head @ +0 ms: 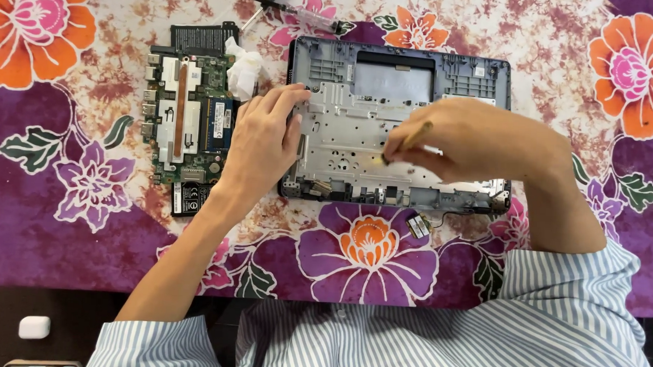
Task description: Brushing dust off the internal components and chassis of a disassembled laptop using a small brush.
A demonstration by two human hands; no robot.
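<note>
Striped sleeves (408, 345) low in frame. Right hand (480, 142) pinches a thin brush (411, 141), tip on the open laptop chassis (401, 128) at centre; left hand (263, 141) lies flat, fingers spread, on its left edge (steadying). Motherboard (187, 121) upper left.

An opened grey laptop shell (401, 128) lies flat and inside-up on the flowered cloth, its metal plate bare, while a thin wooden-handled brush (409, 141) is tilted with its tip touching that plate.

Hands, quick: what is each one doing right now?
Left hand: open, fingers resting on the laptop shell's left edge.
Right hand: shut on a thin brush, tip on the shell.
</note>
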